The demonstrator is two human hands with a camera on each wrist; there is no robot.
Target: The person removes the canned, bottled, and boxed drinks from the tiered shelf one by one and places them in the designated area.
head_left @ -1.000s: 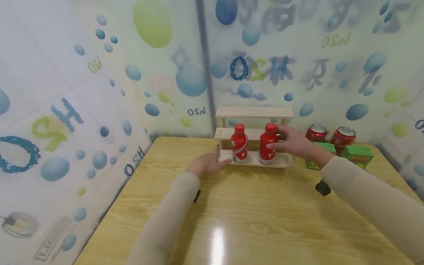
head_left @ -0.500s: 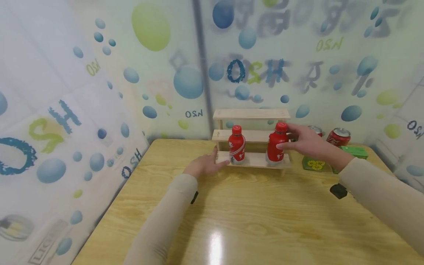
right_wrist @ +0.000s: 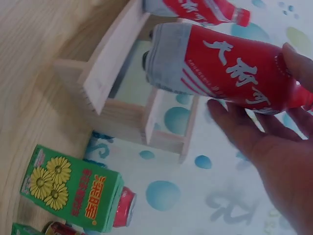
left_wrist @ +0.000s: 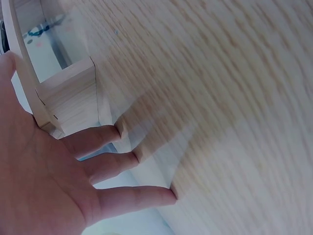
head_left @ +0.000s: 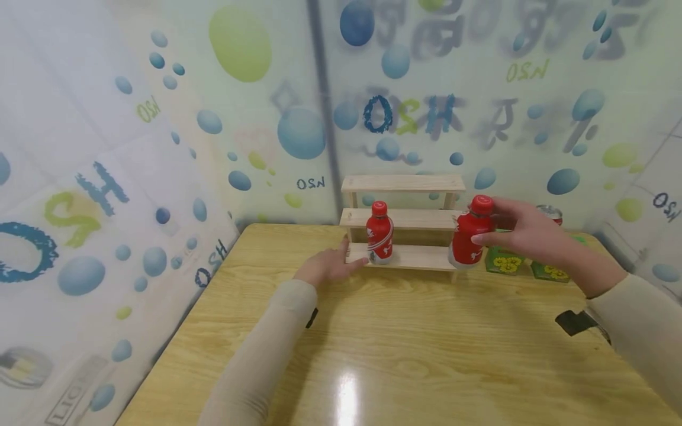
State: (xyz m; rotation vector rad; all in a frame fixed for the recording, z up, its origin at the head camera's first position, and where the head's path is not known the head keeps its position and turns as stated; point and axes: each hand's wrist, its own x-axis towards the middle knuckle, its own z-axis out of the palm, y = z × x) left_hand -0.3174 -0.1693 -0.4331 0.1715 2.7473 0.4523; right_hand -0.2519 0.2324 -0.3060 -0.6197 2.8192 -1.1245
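Observation:
A light wooden three-step rack stands against the wall at the back of the table. On its lowest step, toward the left, one red cola bottle stands upright. My right hand holds a second red cola bottle by its upper part, with thumb and fingers on either side. This bottle tilts slightly in front of the rack's right end, and its base shows free in the right wrist view. My left hand is at the rack's left end; in the left wrist view its straight fingers rest on the tabletop, thumb by the rack.
Two green drink cartons stand on the table right of the rack. Behind them is a red can; the right hand partly hides this group. A printed curtain-like wall bounds the wooden table at the back and left.
My right hand has lifted its bottle off the lowest step and carried it to the right, past the rack's end. My left hand has stayed at the rack; the view shifted slightly.

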